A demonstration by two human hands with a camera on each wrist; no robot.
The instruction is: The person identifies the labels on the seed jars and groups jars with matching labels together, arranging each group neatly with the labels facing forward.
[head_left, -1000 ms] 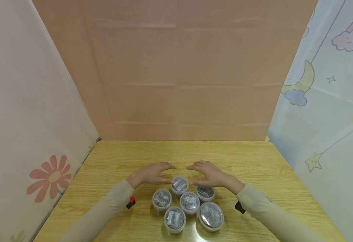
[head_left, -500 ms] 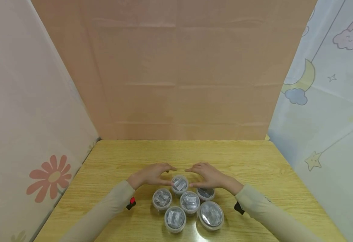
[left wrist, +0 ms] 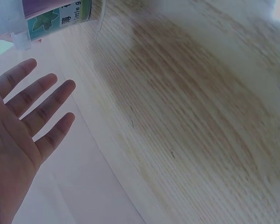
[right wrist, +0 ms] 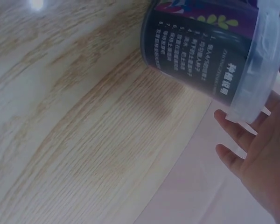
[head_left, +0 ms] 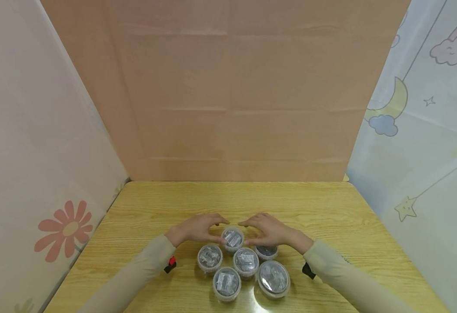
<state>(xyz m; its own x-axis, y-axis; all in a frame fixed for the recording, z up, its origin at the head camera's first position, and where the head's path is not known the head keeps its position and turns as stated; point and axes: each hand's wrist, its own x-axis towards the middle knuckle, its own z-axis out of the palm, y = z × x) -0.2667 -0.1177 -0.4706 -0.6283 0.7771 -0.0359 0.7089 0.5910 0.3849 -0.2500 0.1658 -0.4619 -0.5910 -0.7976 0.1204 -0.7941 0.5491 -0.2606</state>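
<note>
Both hands (head_left: 197, 228) closer round top cup (head_left: 232, 238)

The table (head_left: 322, 208) was pale wood-grain with a smooth, slightly glossy top. The small tubs (head_left: 246, 261) looked like clear plastic with shiny lids. The back panel (head_left: 228, 87) was matt brown cardboard, and the sleeves (head_left: 142, 269) were soft beige cloth.

wooden table (head_left: 322, 208), six lidded tubs (head_left: 246, 261)

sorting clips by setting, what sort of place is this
Probably a makeshift recording booth, not a real workroom: a wooden table boxed in by a cardboard wall and cartoon-printed curtains. Both hands flank a cluster of small lidded tubs.
</note>
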